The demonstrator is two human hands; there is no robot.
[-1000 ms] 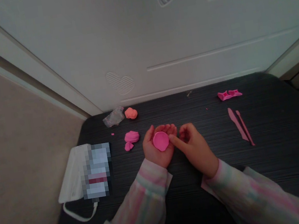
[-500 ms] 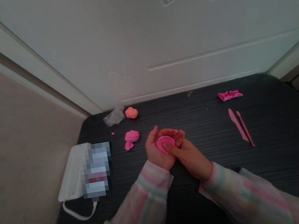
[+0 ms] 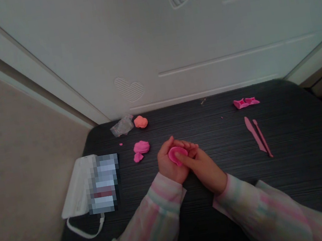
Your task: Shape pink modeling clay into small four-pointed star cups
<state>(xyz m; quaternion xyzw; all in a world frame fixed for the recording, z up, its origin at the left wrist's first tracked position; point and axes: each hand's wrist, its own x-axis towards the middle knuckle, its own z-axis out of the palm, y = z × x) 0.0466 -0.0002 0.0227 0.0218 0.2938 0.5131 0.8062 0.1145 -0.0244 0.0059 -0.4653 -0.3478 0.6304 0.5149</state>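
One pink disc (image 3: 178, 149) lies in the left hand (image 3: 168, 166), fingers loosely cupped. The right hand (image 3: 207, 168) thumbs it, other fingers' hold unclear. Two pink tools (image 3: 255, 134) lie apart.

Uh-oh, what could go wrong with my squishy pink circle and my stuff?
The thumb of your right hand presses on the round pink clay-like disc, so it might poke through or bend the disc.

The disc rests in your cupped left hand, above the dark tabletop; tipping your palm could drop it.

Your striped left sleeve is near the looped white cable and might snag it.
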